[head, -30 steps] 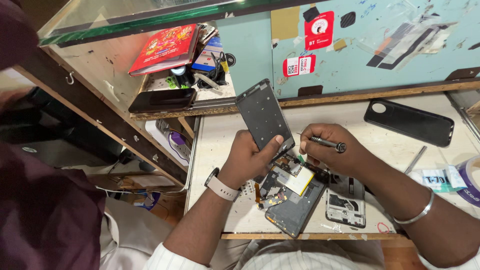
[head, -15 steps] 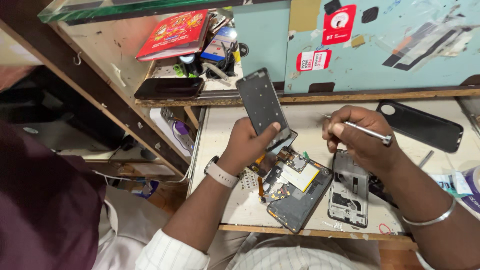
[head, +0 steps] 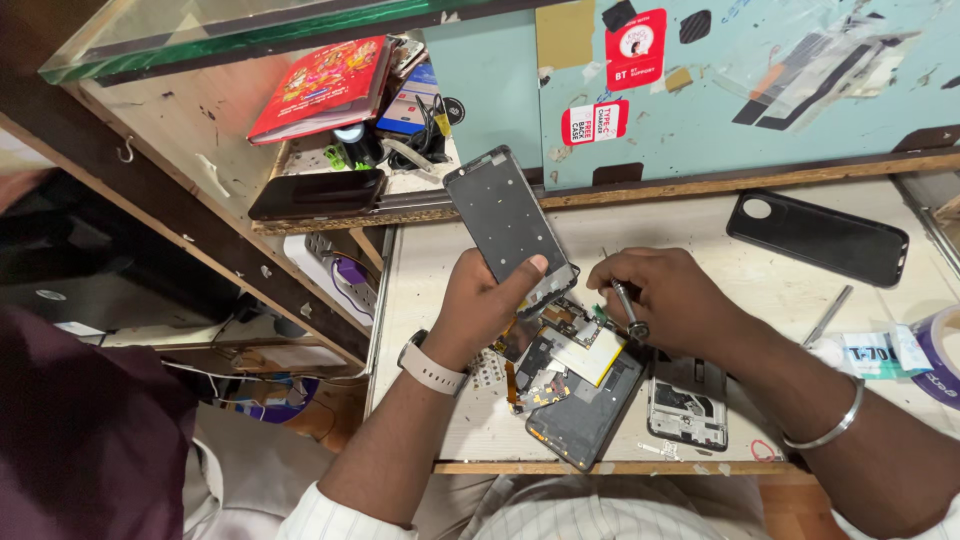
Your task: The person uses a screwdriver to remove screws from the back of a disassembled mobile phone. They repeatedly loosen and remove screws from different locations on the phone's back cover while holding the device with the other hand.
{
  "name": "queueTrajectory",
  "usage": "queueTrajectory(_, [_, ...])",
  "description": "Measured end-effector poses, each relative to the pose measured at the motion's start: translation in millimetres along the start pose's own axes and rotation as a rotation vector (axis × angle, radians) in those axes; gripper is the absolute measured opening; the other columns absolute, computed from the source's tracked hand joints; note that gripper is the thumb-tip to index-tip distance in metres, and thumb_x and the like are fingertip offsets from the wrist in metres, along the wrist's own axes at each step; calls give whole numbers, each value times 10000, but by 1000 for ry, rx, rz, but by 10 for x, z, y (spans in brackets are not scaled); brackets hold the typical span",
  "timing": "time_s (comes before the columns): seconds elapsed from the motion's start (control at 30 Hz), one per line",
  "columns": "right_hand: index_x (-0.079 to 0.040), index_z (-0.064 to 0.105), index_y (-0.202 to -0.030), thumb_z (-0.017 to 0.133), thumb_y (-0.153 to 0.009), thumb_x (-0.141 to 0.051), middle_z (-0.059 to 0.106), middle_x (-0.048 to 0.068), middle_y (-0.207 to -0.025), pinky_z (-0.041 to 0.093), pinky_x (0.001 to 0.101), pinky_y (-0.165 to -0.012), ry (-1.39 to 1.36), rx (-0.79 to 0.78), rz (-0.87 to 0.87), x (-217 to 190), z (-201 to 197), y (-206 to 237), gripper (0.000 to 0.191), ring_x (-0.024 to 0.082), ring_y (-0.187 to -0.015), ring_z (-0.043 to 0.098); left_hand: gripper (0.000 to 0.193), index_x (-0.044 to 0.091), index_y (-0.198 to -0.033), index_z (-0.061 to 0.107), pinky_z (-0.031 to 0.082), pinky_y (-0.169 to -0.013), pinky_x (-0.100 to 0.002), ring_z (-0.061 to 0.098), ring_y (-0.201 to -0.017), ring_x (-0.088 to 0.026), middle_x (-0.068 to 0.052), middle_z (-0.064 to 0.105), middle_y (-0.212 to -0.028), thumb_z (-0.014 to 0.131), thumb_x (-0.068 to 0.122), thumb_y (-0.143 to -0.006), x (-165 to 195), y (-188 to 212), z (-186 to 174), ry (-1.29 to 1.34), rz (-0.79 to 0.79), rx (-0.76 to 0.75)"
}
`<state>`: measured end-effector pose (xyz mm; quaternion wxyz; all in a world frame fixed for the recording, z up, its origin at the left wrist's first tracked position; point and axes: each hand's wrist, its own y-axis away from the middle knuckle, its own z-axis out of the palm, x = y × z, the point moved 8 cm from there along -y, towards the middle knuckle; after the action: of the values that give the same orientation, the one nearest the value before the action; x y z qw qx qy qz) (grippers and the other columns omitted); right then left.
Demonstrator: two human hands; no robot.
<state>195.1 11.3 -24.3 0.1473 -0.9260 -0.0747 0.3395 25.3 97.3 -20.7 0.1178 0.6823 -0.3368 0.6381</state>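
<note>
Opened phone: screen lifted, screwdriver at board.
Left hand point(head: 487, 300) pinches display panel point(head: 507, 227) tilted above phone body point(head: 580, 385); right hand point(head: 668, 297) grips screwdriver point(head: 626, 308). Risk: flex cable tearing if panel tilts further.

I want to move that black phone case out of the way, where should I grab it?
Take the black phone case across its two long edges near the middle, coming from above. It seems to lie flat on the bench, apart from other things, so both edges are open to the fingers; its camera-hole end is toward the left.
</note>
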Motion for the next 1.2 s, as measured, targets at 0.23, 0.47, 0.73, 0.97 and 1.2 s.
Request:
queueTrajectory(0.23, [-63, 732, -1043, 703, -800, -73, 755, 106, -936, 569, 307, -667, -61, 50, -35, -66, 25, -5, 246, 177, -743, 726, 254, 9, -818, 710, 441, -356, -268, 565, -384, -87, -7, 638, -581, 675, 224, -950, 29, 68, 88, -8, -131, -16])
queueTrajectory(0.47, [-69, 768, -969, 754, -835, -227, 722, 68, -699, 527, 294, -573, -87, 39, 127, -36, 73, 2, 208, 116, -582, 646, 228, 25, -828, 692, 496, -501, -345, 650, -507, -176, -74, 654, -615, 668, 179, -995, 450, 145, 147, -390, 278, 16])
queueTrajectory(0.73, [-60, 771, -968, 732, -827, -232, 711, 79, -633, 520, 311, -555, -124, 58, 286, 60, 126, 32, 225, 127, -550, 623, 105, 57, -909, 686, 548, -574, -376, 724, -630, -258, -100, 689, -715, 672, 148, -958, 522, 210, 273, -462, 398, -15])
queueTrajectory(0.97, [-63, 771, -987, 720, -820, -218, 742, 115, -687, 537, 319, -579, -106, 94, 247, 72, 99, 41, 234, 151, -570, 678, 80, 60, -925, 682, 543, -559, -368, 711, -604, -255, -110, 675, -727, 660, 131, -956, 519, 216, 320, -463, 404, -38])
queueTrajectory(1.2, [-44, 755, -984, 705, -730, -147, 740, 143, -791, 573, 358, -629, -29, 113, 83, 8, 100, 19, 278, 257, -655, 734, 63, 55, -979, 685, 530, -565, -380, 695, -607, -280, -137, 678, -791, 658, 105, -952, 564, 237, 362, -465, 427, -37])
